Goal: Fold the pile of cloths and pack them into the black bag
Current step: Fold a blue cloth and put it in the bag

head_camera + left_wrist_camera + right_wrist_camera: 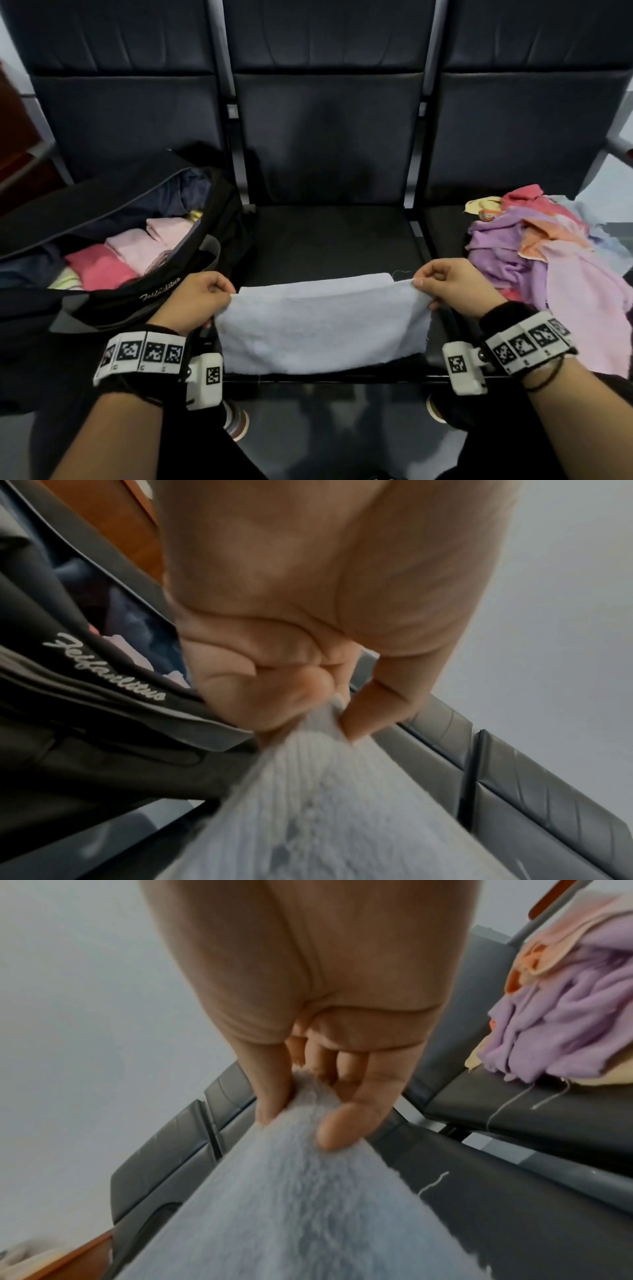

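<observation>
The row of dark seats [329, 144] serves as the work surface, and its middle seat is the landmark: the black bag [113, 274] lies open on the seat to the left of it, probably so each finished cloth can go straight in, and folded pink cloths [137, 248] already sit inside. The unfolded pile of cloths [544, 246], purple, pink and orange, lies on the seat to the right of the middle seat, within reach of the right hand. On the front edge of the middle seat the pale blue cloth [322, 325] is stretched taut, seemingly mid-fold, its near layer lifted over a layer lying flat. The left hand [198, 298] pinches its left corner, the right hand [455, 287] its right corner, which would keep the edges aligned for the fold. The head view alone shows bag and pile together; the left wrist view shows thumb and fingertips [363, 723] clamped on the fabric and the script lettering [103, 666] on the bag; the right wrist view shows loose threads [431, 1183] on the seat.
</observation>
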### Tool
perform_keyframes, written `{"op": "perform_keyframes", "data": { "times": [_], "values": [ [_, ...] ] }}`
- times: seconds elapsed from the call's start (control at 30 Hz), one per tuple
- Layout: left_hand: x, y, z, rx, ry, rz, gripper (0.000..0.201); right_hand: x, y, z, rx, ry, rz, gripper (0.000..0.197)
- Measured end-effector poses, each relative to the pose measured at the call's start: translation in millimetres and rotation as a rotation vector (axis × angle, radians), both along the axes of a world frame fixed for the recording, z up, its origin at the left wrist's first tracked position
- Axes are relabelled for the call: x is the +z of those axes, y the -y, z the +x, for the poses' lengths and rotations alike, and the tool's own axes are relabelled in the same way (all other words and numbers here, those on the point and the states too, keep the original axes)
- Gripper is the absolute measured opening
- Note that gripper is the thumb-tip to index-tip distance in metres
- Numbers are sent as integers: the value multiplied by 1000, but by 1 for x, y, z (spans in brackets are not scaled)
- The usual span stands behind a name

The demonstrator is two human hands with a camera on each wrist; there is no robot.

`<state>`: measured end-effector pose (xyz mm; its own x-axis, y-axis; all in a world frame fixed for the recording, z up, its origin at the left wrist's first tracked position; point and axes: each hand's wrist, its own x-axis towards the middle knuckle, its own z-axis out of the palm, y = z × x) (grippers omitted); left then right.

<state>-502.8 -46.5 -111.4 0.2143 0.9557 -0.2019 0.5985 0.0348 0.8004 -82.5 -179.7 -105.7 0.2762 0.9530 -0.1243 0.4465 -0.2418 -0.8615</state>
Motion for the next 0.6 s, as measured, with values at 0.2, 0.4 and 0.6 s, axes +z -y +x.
{"op": "perform_keyframes", "data": {
  "times": [0.2,0.4,0.6],
  "values": [
    [-18,-8,11,92,-2,35,16,-24,-28,-4,-116,126,91,11],
    [-34,-42,14,209,-34,108,15,-37,-71,-10,-187,228,73,6],
    [-85,-19,9,270,-143,-72,14,-99,-53,-16,-169,387,-341,38]
  ]
}}
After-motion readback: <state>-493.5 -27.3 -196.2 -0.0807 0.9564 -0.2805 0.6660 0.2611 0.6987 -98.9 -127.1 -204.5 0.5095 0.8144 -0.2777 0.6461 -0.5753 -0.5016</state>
